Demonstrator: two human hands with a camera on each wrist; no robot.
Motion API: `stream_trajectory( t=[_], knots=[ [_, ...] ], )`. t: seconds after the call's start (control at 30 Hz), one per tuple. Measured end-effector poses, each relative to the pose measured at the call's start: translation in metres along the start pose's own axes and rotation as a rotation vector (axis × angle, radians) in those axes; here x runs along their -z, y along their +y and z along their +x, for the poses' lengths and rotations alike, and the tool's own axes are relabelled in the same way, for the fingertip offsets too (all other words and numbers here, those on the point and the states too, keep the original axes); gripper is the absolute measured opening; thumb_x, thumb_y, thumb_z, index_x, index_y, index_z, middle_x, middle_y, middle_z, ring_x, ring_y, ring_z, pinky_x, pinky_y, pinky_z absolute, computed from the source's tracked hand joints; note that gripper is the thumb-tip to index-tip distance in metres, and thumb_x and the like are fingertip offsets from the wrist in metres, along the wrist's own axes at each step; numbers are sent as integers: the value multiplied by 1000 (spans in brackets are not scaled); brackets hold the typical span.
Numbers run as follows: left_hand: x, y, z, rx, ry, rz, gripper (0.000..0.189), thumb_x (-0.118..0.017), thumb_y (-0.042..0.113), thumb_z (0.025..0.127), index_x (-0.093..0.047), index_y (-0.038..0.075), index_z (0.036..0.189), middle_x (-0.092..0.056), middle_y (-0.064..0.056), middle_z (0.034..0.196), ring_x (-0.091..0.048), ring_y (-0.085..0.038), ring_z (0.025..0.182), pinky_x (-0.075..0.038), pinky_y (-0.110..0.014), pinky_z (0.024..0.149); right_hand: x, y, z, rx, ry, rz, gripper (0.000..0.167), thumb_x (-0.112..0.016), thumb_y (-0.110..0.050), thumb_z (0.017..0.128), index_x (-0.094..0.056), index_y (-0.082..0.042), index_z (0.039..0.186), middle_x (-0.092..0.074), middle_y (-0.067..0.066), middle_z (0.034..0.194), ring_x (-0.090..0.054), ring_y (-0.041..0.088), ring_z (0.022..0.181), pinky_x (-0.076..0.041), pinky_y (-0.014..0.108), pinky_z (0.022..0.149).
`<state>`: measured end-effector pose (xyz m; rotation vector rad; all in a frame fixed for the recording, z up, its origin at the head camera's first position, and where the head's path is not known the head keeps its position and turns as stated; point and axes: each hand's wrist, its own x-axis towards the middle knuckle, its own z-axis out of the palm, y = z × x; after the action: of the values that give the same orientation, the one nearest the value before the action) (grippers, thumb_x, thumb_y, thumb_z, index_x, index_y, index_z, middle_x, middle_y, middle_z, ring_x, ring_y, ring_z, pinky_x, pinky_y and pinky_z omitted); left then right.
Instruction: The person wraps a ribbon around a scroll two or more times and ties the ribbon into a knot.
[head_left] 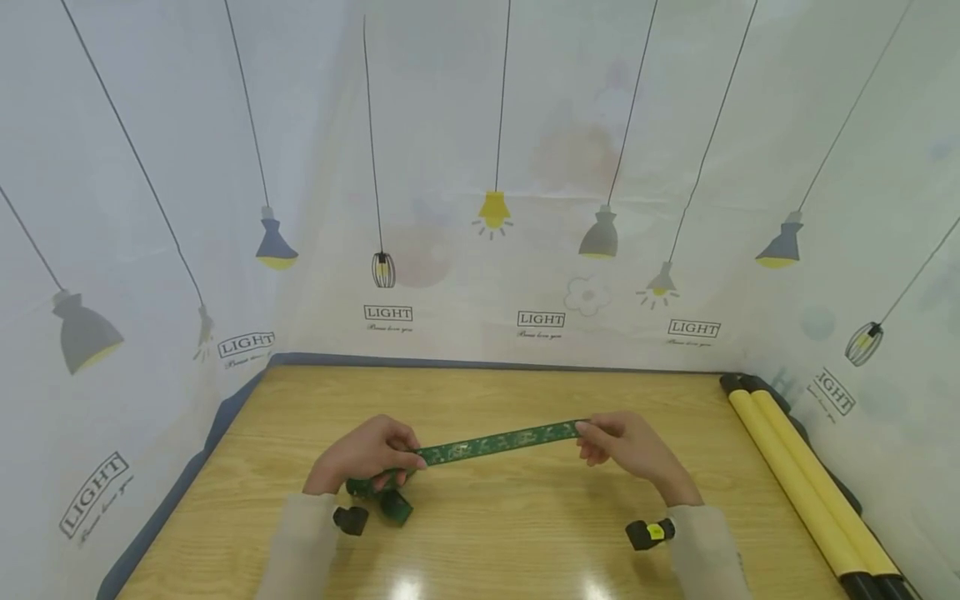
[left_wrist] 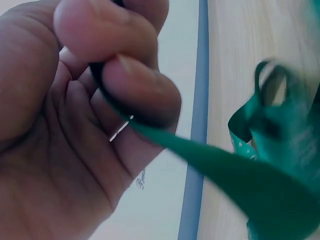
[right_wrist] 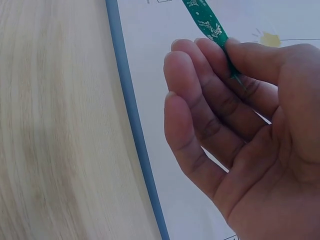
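A green ribbon [head_left: 501, 442] with a pale printed pattern is stretched between both hands above the table. The left hand [head_left: 375, 454] pinches it at one side, with the ribbon running between the curled fingers in the left wrist view. From that hand a loose green bundle of ribbon [head_left: 393, 505] hangs down, looped and blurred in the left wrist view. The right hand [head_left: 626, 446] pinches the ribbon's end between thumb and index finger, and a short tip [right_wrist: 236, 77] shows past the thumb. Its other fingers are gently bent and hold nothing.
Both hands are over a wooden table [head_left: 525, 542]. Two yellow rolls [head_left: 806, 483] with black ends lie along its right edge. White sheeting [head_left: 465, 125] printed with hanging lamps stands behind and at both sides. Each wrist bears a small black camera [head_left: 649, 533].
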<state>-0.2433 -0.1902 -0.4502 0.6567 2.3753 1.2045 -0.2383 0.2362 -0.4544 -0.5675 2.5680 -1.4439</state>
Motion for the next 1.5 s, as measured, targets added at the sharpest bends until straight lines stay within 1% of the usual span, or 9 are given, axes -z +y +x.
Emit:
stream_trajectory(
  t=[0.17,0.43,0.57,0.77,0.93,1.13,1.3,1.4,1.5],
  knots=[
    [5,-3,-3,8,8,0,22,-72,23,97,-75,2,95,-66,-3,63,-45,-9,41,-43,-24,44,5,4,-2,-23,27,2,37,-58,-32,106,-72,1,94,-74,13,85,-71,26,73,-62,41,72],
    [15,-10,-12,57,59,33,15,-73,25,96,-75,11,94,-66,-1,63,-43,-10,41,-41,-25,43,13,9,-5,-95,83,-18,40,-60,-36,105,-71,1,95,-73,13,85,-71,29,75,-61,41,72],
    [20,-13,-15,90,76,34,18,-73,25,97,-75,8,94,-64,-2,62,-44,-11,42,-42,-28,44,17,15,-5,-116,109,-45,40,-60,-37,104,-71,0,94,-74,12,84,-71,30,76,-61,39,71],
    [24,-19,-16,123,101,32,22,-73,25,97,-74,3,97,-64,-3,63,-49,-15,48,-46,-31,46,21,25,-6,-161,140,-70,40,-59,-37,105,-71,-1,94,-73,8,83,-70,20,73,-61,37,72],
    [27,-24,-18,125,125,57,21,-71,23,98,-74,2,96,-63,-3,62,-49,-14,49,-40,-26,45,26,30,-8,-220,168,-75,42,-58,-39,105,-71,1,97,-74,6,84,-69,18,74,-61,35,72],
    [28,-25,-19,143,152,89,21,-70,22,98,-74,2,95,-63,-5,61,-48,-13,50,-37,-25,47,33,34,-12,-266,173,-71,42,-58,-38,105,-71,1,99,-74,7,86,-70,19,77,-61,36,75],
    [26,-25,-17,147,215,110,25,-73,26,97,-73,2,93,-65,-7,64,-57,-21,57,-39,-28,51,40,39,-17,-323,143,-96,42,-58,-38,105,-73,0,100,-75,6,89,-70,18,79,-60,35,75],
    [23,-25,-14,156,249,119,26,-73,28,96,-74,2,91,-64,-8,64,-58,-23,60,-41,-30,54,45,43,-20,-354,117,-116,43,-56,-39,106,-74,0,103,-76,5,90,-70,17,80,-59,35,75],
    [20,-25,-10,189,284,123,24,-73,27,96,-75,4,90,-64,-9,65,-57,-22,61,-42,-30,55,48,49,-23,-393,115,-116,42,-56,-38,106,-74,0,102,-76,5,88,-71,17,79,-59,35,74]
  ],
)
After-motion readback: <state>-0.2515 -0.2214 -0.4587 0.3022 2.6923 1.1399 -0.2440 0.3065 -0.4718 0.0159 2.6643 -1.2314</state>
